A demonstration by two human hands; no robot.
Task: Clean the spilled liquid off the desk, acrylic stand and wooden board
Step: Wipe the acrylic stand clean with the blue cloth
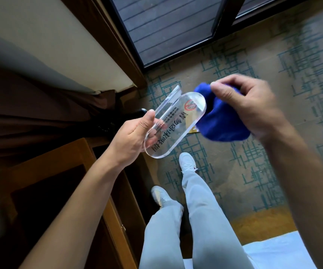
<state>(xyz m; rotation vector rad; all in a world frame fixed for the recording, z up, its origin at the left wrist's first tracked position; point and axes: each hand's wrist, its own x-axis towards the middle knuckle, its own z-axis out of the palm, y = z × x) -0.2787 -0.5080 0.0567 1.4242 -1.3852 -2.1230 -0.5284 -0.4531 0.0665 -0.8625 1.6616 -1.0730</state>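
My left hand (pixel 135 135) grips the clear acrylic stand (pixel 178 123) by its left edge, holding it in the air above the carpet. The stand has rounded ends, printed characters and a red no-smoking mark near its far end. My right hand (pixel 248 105) grips a bunched blue cloth (pixel 221 123) that touches the stand's far right end. The wooden desk (pixel 46 166) shows only as an edge at the lower left. No wooden board is in view.
A patterned carpet (pixel 273 74) covers the floor below. A dark-framed glass door (pixel 168 30) stands ahead, brown curtains (pixel 40 105) hang at the left. My legs and white shoes (pixel 187 163) are below the stand. A white bed corner (pixel 279 251) sits at the lower right.
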